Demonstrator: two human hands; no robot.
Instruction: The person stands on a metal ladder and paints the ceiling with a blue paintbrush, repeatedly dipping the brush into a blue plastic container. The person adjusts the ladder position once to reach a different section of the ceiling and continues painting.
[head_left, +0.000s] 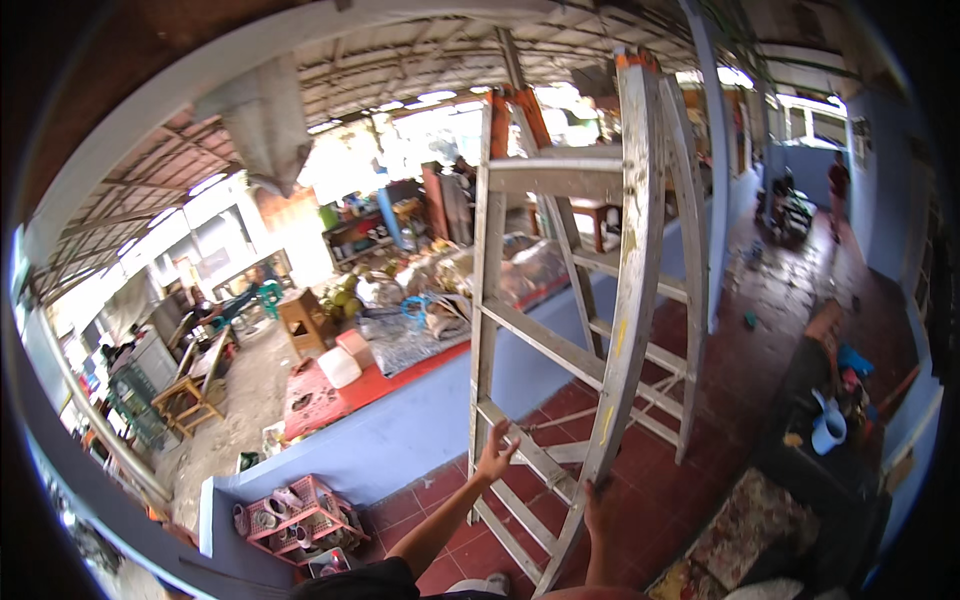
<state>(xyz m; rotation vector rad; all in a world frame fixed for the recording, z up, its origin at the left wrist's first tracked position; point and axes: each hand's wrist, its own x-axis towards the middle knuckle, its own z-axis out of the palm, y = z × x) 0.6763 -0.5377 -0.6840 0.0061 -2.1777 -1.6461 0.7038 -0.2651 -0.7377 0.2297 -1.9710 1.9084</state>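
A tall, weathered grey stepladder (545, 340) stands upright in front of me, its two sides spread apart at the foot. Orange parts show at its top, and the near right rail has yellow marks. My left hand (497, 455) is just by one of the lower steps, with its fingers apart and nothing seen in them. Against the lower part of the near right rail is my right hand (600, 508), its fingers curled at the rail's edge and partly hidden in shadow.
A low blue wall (420, 440) runs along the left of the red tiled floor. A pink shoe rack (300, 520) stands at its corner. To the right are a dark bench (800, 450) and a light blue pitcher (828, 425). A person (838, 190) stands far down the walkway.
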